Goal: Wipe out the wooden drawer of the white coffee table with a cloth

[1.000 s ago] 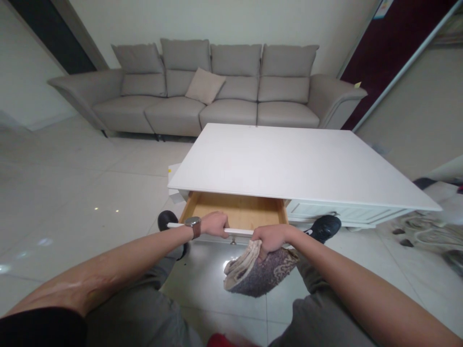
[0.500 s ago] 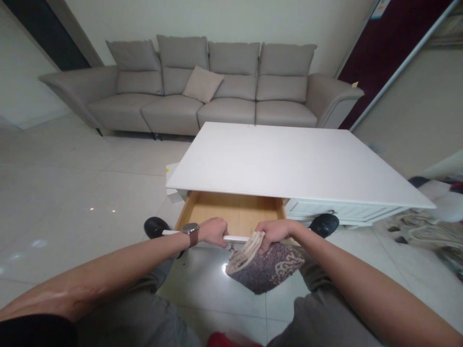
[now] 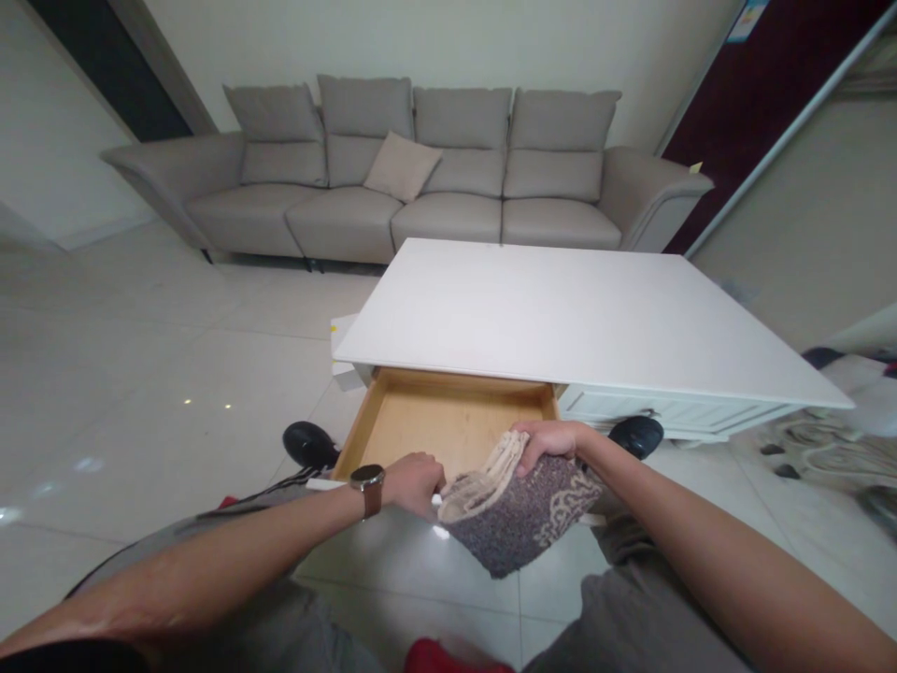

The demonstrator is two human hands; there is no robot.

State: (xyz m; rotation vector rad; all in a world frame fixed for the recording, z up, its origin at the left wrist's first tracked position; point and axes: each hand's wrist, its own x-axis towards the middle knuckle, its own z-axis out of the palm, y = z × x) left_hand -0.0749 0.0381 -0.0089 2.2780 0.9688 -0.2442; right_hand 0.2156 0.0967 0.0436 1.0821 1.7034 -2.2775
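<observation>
My right hand point(image 3: 550, 444) is grasping a folded mat point(image 3: 529, 514), fingers and thumb clamping its upper edge above the front right part of the open drawer point(image 3: 413, 421). The mat is hanging over the drawer's front, hiding much of that panel. Its long axis is slanting across the drawer's front, rising from the near left to the far right. The stacked cream layers are facing left and upward, towards my other hand; the grey face with its pale scroll pattern is turning towards me, and one corner is pointing down at the floor point(image 3: 378, 561) before the drawer. My left hand point(image 3: 415, 481) is gripping the drawer's front edge, fingers curling over it just left of the mat. A watch point(image 3: 368, 479) is sitting on that wrist. One black shoe point(image 3: 308, 444) is resting near the drawer's left front corner, another point(image 3: 636, 436) beyond its right side. The white table point(image 3: 595, 318) is standing around and behind the drawer, a white box point(image 3: 343, 350) is lying to its left, and a grey sofa point(image 3: 448, 220) is stretching well behind it.
</observation>
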